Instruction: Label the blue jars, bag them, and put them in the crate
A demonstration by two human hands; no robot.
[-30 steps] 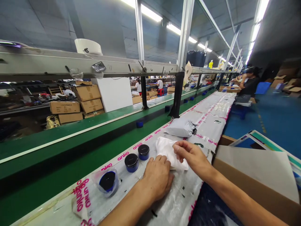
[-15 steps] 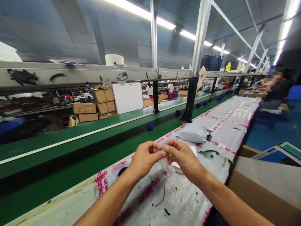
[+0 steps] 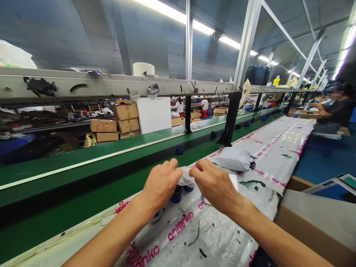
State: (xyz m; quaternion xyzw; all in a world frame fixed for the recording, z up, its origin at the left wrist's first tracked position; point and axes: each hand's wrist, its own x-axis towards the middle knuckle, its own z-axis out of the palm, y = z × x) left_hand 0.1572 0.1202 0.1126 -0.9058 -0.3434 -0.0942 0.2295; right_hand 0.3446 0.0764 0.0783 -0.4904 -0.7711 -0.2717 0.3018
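Between my two hands stretches a small translucent plastic bag (image 3: 187, 177), its edge pinched on both sides. My left hand (image 3: 161, 182) is closed on the bag's left side, and my right hand (image 3: 215, 185) grips it on the right. Most of my fingertips are turned away from view. Just below the bag, dark blue round pieces (image 3: 176, 195) stand on the plastic-covered bench (image 3: 219, 233); another round piece (image 3: 156, 217) shows in part beside my left wrist. A white flat block (image 3: 234, 181) lies partly hidden behind my right hand.
A green conveyor belt (image 3: 91, 200) carrying spaced blue pieces (image 3: 179, 150) runs along the bench. A white plastic packet (image 3: 232, 159) lies on the bench. To the right is an open cardboard box (image 3: 314, 226). Farther along sits a co-worker (image 3: 333, 113).
My hands have moved apart and turned knuckles up, spreading the plastic bag between them. The dark blue pieces beneath now show more. The view has shifted slightly left.
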